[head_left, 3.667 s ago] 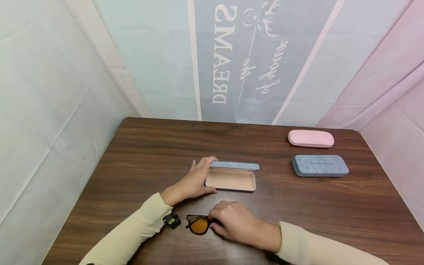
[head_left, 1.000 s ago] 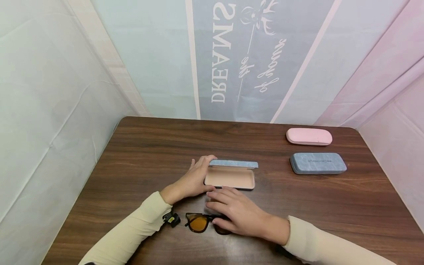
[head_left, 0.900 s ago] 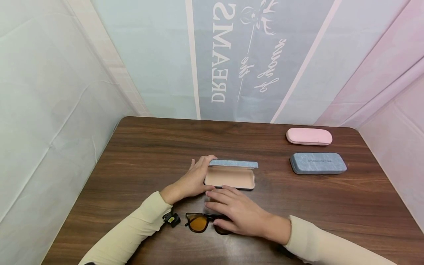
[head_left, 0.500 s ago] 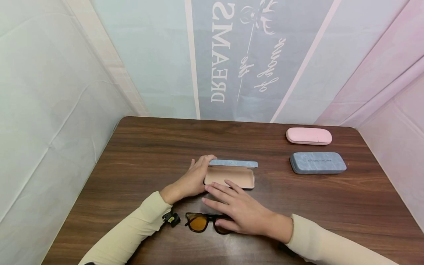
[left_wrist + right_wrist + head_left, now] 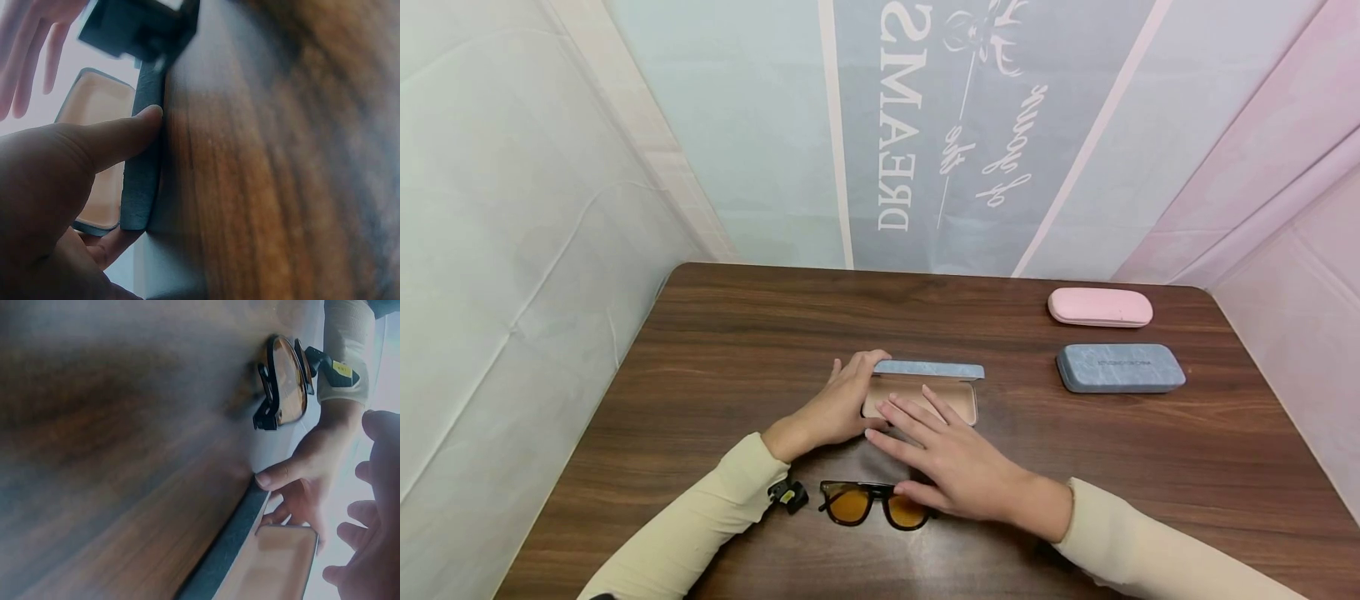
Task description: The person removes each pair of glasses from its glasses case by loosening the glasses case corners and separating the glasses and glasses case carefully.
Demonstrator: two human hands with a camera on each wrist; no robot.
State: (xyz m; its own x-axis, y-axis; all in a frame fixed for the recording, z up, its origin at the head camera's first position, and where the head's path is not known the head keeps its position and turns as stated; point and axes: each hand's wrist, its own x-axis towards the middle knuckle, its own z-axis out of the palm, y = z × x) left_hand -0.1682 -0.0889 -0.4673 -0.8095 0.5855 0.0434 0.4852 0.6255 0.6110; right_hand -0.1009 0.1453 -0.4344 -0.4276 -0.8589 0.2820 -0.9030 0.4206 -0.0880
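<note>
An eyeglass case [image 5: 967,407] with a blue lid and beige lining lies open on the table. My left hand [image 5: 831,412] grips its left end; the left wrist view shows the thumb along the case's front wall and a finger behind. My right hand [image 5: 958,471] is spread with straight fingers above the front of the case, holding nothing. Sunglasses [image 5: 850,505] with black frames and amber lenses rest on the table in front of the case. The right thumb overlaps their upper right edge in the head view; the right wrist view shows the hand apart from them.
A closed blue glasses case [image 5: 1122,368] lies to the right on the wooden table [image 5: 760,325]. Behind it is a closed pink case [image 5: 1100,307]. A small black device [image 5: 788,495] is on the left wrist. Fabric backdrops border the table's back and sides.
My right hand has let go of the sunglasses, spread its fingers and moved forward over the open case. The right lens has come into view. My left hand stays on the case.
</note>
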